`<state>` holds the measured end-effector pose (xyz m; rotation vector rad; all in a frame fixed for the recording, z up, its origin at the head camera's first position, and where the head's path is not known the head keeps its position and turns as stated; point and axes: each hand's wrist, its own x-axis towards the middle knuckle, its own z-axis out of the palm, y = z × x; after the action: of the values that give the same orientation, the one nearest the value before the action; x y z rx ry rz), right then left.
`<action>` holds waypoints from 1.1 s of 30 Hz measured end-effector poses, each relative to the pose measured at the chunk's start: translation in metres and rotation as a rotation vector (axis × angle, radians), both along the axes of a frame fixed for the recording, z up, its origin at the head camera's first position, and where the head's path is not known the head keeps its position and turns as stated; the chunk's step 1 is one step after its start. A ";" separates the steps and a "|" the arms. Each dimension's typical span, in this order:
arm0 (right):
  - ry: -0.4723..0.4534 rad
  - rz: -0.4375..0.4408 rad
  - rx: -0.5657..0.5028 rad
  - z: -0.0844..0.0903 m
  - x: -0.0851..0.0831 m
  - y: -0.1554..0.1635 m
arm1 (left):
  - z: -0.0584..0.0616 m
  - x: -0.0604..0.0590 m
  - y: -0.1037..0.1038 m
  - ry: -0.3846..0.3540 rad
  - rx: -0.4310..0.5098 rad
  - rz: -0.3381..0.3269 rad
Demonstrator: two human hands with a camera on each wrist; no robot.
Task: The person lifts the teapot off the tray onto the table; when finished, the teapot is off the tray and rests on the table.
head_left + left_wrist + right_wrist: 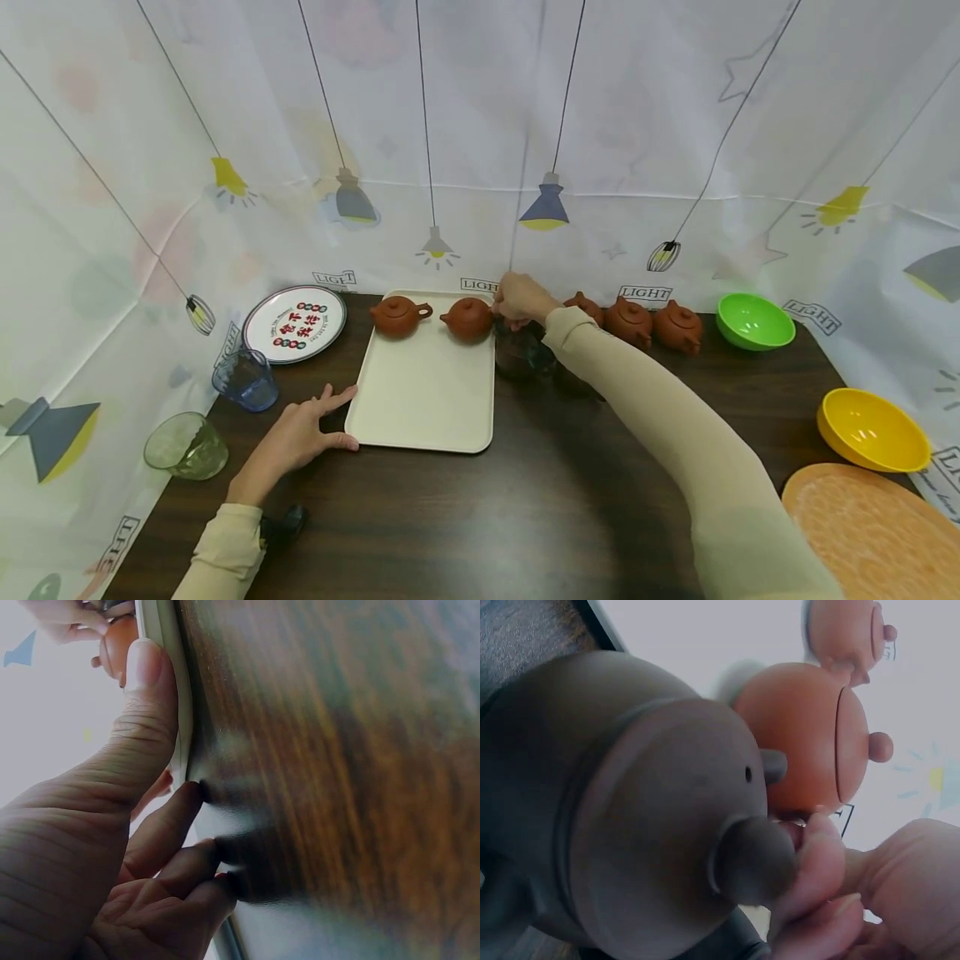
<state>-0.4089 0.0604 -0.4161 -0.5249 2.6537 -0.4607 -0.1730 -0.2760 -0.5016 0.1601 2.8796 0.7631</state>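
On the cream tray (420,400) stand two red-brown clay teapots: the left teapot (397,318) and the right teapot (467,322). My right hand (521,298) pinches the right teapot's handle; in the right wrist view its fingers (821,859) partly hide that handle. Close by, a dark brown teapot (652,817) looms in front of that view. At the tray's left edge rests my left hand (300,429), its thumb and index finger touching the rim. The left wrist view shows the thumb (146,697) laid along the rim, other fingertips down on the table.
Several red-brown teapots (628,322) line the back, partly behind my right arm, near a green bowl (753,323). A yellow bowl (873,429) and round board (870,533) are at right. Leftward stand a plate (318,312), blue glass (246,382) and green glass (187,447).
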 end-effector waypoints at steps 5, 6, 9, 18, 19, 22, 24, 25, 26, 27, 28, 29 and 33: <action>0.081 0.017 -0.048 -0.002 0.005 0.001 | -0.002 0.000 0.001 0.006 -0.004 -0.004; 0.090 0.010 -0.057 -0.002 0.006 0.002 | -0.003 0.000 0.001 0.007 -0.006 -0.009; 0.119 -0.006 -0.070 -0.002 0.009 0.005 | -0.005 0.001 0.002 0.010 -0.004 -0.015; 0.086 -0.018 -0.222 0.020 0.018 0.028 | -0.002 0.002 0.002 0.016 -0.013 -0.010; 0.085 -0.018 -0.230 0.024 0.020 0.033 | -0.001 0.002 0.002 0.015 -0.014 -0.009; 0.085 -0.013 -0.248 0.036 0.029 0.050 | -0.002 0.002 0.002 0.007 -0.007 -0.006; 0.100 0.005 -0.256 0.043 0.036 0.065 | -0.002 0.002 0.003 0.000 -0.007 -0.006; 0.107 0.009 -0.260 0.046 0.039 0.073 | -0.002 0.002 0.003 -0.001 -0.009 -0.006; 0.123 0.016 -0.255 0.050 0.042 0.082 | -0.003 0.002 0.003 -0.004 -0.008 -0.005; 0.140 0.023 -0.248 0.053 0.046 0.091 | -0.003 0.002 0.003 -0.004 -0.011 -0.007; 0.156 0.029 -0.242 0.056 0.049 0.101 | -0.003 0.001 0.003 -0.006 -0.013 -0.007; 0.166 0.025 -0.236 0.058 0.052 0.112 | -0.003 0.001 0.002 -0.007 -0.017 -0.008; 0.115 -0.036 -0.249 0.062 0.066 0.158 | -0.001 0.001 0.002 -0.007 -0.028 -0.012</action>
<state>-0.3427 0.2180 -0.3545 -0.5945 2.7348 -0.8009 -0.1724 -0.2739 -0.5030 0.1714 2.8789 0.7191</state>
